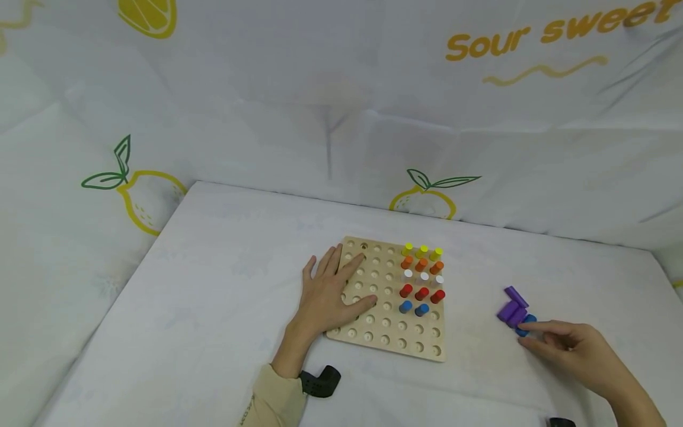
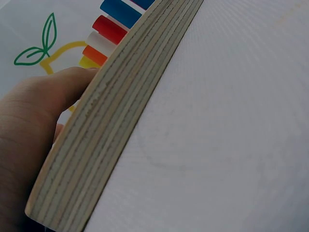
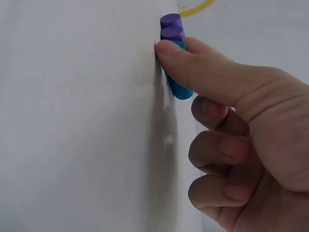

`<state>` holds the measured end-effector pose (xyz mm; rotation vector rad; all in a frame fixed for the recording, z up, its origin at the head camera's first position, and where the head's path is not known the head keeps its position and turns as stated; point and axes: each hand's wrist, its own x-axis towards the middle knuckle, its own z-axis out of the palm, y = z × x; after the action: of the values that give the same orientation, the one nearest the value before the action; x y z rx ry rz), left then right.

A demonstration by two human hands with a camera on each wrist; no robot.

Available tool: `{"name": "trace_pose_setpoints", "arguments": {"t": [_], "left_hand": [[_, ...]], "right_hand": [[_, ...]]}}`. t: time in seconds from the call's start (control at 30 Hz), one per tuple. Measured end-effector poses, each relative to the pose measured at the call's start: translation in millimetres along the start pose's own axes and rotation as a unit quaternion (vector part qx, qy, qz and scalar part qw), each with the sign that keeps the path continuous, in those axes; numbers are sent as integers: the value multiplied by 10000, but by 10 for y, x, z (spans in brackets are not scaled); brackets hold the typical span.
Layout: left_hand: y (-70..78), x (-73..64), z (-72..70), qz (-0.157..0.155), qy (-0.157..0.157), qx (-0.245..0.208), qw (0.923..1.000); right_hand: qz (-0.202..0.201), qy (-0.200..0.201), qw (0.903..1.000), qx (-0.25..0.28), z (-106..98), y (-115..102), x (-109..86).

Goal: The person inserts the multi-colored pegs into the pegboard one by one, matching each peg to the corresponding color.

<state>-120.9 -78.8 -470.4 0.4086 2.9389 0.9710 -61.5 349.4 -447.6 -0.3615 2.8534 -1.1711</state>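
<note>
My left hand [image 1: 326, 299] lies spread over the left half of a wooden pegboard [image 1: 395, 347], fingers straight. On the board's right side stand rows of yellow, orange, white, red and blue pegs; the blue row has two, and one blue peg [image 1: 422, 309] is nearest the bare hole at the right edge. Off to the right, thumb and index finger of my right hand [image 1: 573, 350] pinch a loose blue peg [image 3: 181, 91] lying on the table, its other fingers curled. Several purple pegs [image 1: 507, 311] lie right beside it.
A white cloth [image 1: 213, 308] covers the table. Behind it hangs a white backdrop [image 1: 299, 142] printed with lemons and lettering. A black wrist camera strap [image 1: 322, 382] sits by the left cuff, close to the board's front edge.
</note>
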Motion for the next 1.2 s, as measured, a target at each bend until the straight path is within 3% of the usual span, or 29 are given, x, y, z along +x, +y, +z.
{"name": "trace_pose_setpoints", "arguments": {"t": [0.23,0.53,0.67,0.87,1.03,1.2], "left_hand": [[0,-2,8,2,-40,8,10000],[-5,-2,12,28,-24,24,10000],[-8,-5,15,40,-9,14,10000],[-12,-2,20,45,1,-6,10000],[-11,4,15,30,-13,11,10000],[-14,7,12,23,-17,36,10000]], "right_hand": [[116,42,9998,-150,-20,39,-34],[-582,-192,9980,118,-91,151,-36],[-745,-38,9972,68,-68,159,-14],[-389,70,9992,-86,-3,133,6],[-535,547,9965,-330,52,123,23],[-595,691,9953,-338,83,123,41]]}}
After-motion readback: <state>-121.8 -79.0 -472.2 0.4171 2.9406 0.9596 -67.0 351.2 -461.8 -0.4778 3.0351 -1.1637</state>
